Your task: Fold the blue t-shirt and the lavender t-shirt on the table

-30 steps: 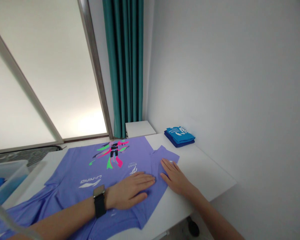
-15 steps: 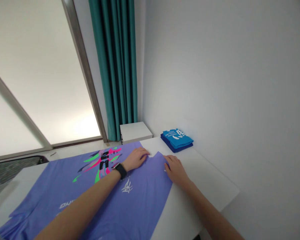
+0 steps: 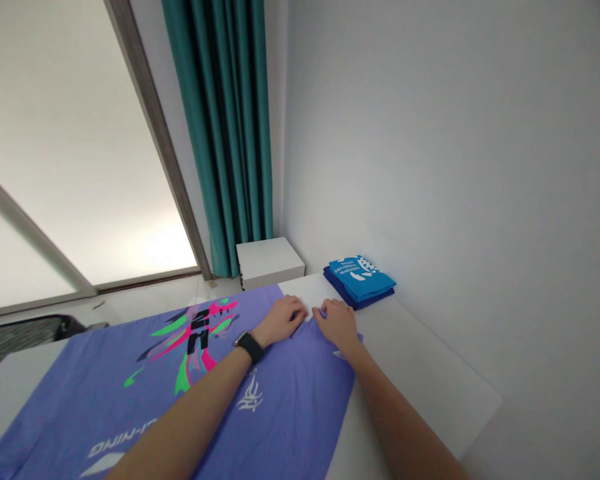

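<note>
A purple T-shirt [image 3: 305,393] with a bright pink, green and black print lies spread over the white table. My left hand [image 3: 283,319], a dark watch on its wrist, rests at the shirt's far edge with fingers curled down on the cloth, which wrinkles beside them. Just to its right, my right hand [image 3: 337,325] pinches the same edge between thumb and fingers, and a bit of purple cloth shows at its fingertips. A small gap of bare table parts the two hands. The undersides of the fingers are hidden.
Folded blue garments [image 3: 360,280] are stacked beyond my right hand, close to the wall. A white cabinet [image 3: 270,260] stands past the table's far edge, before a green curtain [image 3: 230,133]. Frosted sliding doors [image 3: 80,167] are at left. The table [image 3: 420,380] extends to the right.
My right hand has moved left toward my left hand and now has the T-shirt's edge pinched and gathered. My left hand's fingers have curled more. The view has shifted slightly.
</note>
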### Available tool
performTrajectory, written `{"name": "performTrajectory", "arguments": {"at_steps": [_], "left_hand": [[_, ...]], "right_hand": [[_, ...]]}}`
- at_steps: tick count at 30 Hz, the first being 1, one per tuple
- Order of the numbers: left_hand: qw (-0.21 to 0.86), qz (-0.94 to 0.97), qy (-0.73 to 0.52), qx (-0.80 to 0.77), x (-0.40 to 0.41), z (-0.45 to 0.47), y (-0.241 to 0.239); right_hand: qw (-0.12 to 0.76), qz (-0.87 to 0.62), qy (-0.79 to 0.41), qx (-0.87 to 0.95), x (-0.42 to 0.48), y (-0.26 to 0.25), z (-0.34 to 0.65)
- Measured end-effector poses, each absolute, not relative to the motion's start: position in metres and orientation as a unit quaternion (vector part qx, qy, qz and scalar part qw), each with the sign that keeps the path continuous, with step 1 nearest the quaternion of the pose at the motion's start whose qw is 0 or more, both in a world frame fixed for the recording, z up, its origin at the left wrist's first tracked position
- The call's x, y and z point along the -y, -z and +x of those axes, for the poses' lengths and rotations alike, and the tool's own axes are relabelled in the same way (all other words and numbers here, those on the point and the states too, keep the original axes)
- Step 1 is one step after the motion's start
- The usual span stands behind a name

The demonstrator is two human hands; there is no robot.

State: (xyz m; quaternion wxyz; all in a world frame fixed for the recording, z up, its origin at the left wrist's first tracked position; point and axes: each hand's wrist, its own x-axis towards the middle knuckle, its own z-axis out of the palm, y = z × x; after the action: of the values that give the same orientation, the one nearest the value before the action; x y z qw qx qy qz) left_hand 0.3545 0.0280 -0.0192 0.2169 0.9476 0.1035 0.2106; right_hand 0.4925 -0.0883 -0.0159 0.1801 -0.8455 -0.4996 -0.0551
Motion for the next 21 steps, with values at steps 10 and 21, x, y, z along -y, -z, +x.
{"name": "performTrajectory", "arguments": {"at_steps": [10, 21], "left_hand": [[0.231, 0.948, -0.193, -0.103, -0.023, 0.349, 0.012], [0.255, 0.937, -0.208, -0.113, -0.024, 0.349, 0.014]], "right_hand": [[0.360, -0.760, -0.047, 0.539, 0.100, 0.022, 0.511], [0.289, -0.788, -0.010, 0.543, 0.111, 0.021, 0.509]]}}
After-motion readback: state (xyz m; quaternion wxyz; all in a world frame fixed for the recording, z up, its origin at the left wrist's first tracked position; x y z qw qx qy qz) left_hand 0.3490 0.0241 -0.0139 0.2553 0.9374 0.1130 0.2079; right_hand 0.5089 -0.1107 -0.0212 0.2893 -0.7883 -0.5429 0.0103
